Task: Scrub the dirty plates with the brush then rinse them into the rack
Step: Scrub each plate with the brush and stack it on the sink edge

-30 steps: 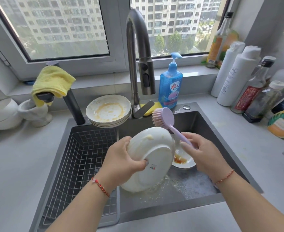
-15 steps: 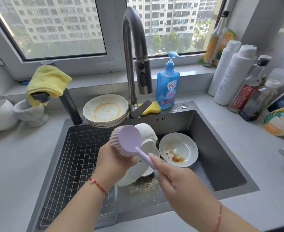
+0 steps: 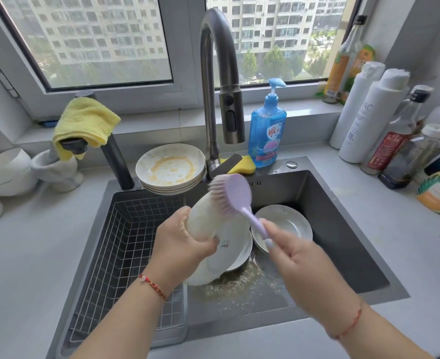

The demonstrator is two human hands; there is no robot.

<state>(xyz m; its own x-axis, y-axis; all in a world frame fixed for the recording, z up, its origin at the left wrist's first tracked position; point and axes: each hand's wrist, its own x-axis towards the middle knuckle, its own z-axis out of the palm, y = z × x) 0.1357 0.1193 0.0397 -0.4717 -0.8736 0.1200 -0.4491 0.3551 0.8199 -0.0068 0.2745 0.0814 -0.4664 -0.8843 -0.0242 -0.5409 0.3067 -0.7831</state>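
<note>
Left hand (image 3: 185, 244) grips tilted plate (image 3: 229, 244) (over sink); right hand (image 3: 299, 255) clasps brush (image 3: 235, 195) handle.

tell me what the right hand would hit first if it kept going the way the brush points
Probably the plate held in the left hand: the brush in the right hand aims up-left, bristles already at its upper edge. Behind it stands the dirty plate stack; depth is unclear.

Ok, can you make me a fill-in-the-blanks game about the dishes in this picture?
1. The right hand holds a brush whose colour is ____.
2. The left hand grips a white ____ over the sink.
3. The cloth draped on the small tap is ____.
4. The soap bottle by the faucet is ____.

Missing words: purple; plate; yellow; blue
</note>
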